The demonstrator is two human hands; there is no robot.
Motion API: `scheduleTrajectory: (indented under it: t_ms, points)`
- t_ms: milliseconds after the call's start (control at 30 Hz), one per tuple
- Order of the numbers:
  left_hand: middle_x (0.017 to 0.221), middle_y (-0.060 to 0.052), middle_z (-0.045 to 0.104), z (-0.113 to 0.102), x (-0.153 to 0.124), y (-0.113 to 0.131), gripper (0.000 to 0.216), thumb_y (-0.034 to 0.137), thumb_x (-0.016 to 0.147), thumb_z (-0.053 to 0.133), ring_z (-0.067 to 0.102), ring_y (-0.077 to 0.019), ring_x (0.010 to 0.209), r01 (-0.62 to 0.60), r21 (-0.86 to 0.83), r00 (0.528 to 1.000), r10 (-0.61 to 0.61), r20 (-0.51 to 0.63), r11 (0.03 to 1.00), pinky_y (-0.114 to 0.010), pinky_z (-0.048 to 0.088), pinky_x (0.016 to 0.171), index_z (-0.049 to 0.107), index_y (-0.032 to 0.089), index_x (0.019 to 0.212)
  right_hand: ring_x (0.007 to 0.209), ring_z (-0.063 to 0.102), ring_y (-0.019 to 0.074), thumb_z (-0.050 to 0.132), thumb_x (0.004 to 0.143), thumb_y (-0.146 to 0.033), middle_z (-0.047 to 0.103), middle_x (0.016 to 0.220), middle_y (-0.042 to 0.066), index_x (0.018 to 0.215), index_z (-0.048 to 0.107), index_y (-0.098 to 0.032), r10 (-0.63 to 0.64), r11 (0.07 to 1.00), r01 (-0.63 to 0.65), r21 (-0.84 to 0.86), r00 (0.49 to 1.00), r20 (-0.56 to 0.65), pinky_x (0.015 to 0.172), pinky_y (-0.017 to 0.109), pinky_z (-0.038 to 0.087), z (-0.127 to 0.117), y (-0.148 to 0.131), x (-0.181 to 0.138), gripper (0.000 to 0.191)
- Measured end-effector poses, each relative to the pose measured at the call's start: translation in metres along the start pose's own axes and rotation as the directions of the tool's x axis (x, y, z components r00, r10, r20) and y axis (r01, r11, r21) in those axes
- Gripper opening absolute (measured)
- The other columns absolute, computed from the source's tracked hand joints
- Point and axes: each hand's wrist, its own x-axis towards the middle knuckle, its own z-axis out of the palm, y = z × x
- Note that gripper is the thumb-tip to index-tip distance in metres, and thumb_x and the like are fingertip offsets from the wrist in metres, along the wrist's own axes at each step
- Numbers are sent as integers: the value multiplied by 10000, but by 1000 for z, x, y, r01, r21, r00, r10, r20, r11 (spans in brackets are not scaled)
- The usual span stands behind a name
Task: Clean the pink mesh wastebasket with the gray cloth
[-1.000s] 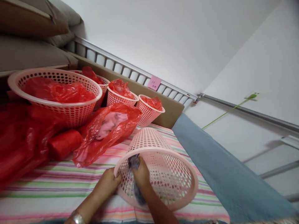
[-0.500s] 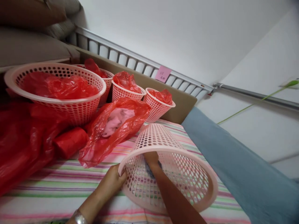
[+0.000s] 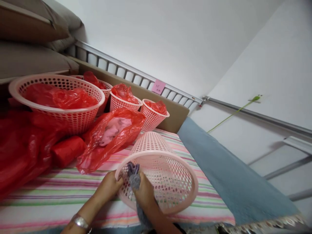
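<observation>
A pink perforated plastic basket (image 3: 151, 143) lies on its side on a striped cloth (image 3: 60, 191), its mouth facing me. My left hand (image 3: 110, 185) grips the left part of its rim, and a silver bracelet circles that wrist. Just inside the mouth, my right hand (image 3: 145, 191) is closed around a bunched grey cloth (image 3: 135, 180), part of which hangs below the hand. Beyond the basket sits an open red plastic bag (image 3: 131, 125) with a pinkish-white cloth (image 3: 114, 130) in it.
At the left stands a large basket (image 3: 80, 120) holding red bags. Smaller baskets (image 3: 152, 120) with red bags line the headboard (image 3: 174, 122). A red roll (image 3: 68, 151) and a heap of red plastic (image 3: 24, 146) lie at left. Stacked cushions (image 3: 31, 61) rise behind.
My right hand has drawn back from deep inside the basket toward its mouth, bringing the grey cloth along. My left hand stays on the rim. The view has shifted to the right.
</observation>
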Motion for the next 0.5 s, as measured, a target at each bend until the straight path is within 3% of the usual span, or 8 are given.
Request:
scheduleTrajectory:
  t_ms: [67,167,300,400,500]
  points:
    - [676,-58,688,1,-1,1,205,178,725,454,620,-200,641,-13,47,1000,13,-2,999,-253,432,595,650,119,736,900,635,230,577,726,-280,679,972,66,1112,549,-198,42,992,-44,-117,999,-17,744,280,452,0,9,32,396]
    - [664,-52,678,-1,0,2,198,163,709,456,605,-190,627,-11,54,1000,11,-1,998,-251,423,596,650,127,729,929,627,242,571,752,-301,679,1002,99,1120,577,-162,5,962,-19,-273,999,-52,778,291,446,1,21,79,393]
    - [675,-30,675,-15,2,4,199,152,704,461,603,-175,629,-16,79,1000,14,26,997,-241,421,601,654,146,751,1157,510,266,515,818,-316,589,1234,117,1198,572,-170,-40,943,12,-332,996,-76,947,336,369,5,37,128,411]
    - [697,-36,685,-20,-1,4,199,164,728,459,613,-181,648,-5,47,999,4,32,999,-247,439,610,652,148,772,1271,391,281,479,848,-317,509,1338,104,1262,534,-174,-41,948,11,-318,995,-87,1042,377,270,12,49,144,442]
    - [839,-61,707,-4,-13,-1,213,226,742,532,636,-206,785,34,-103,999,-35,-3,994,-271,477,709,643,150,907,1235,433,298,456,848,-261,589,1241,110,1202,587,-170,7,953,-36,-302,995,-95,1048,410,261,17,56,144,388]
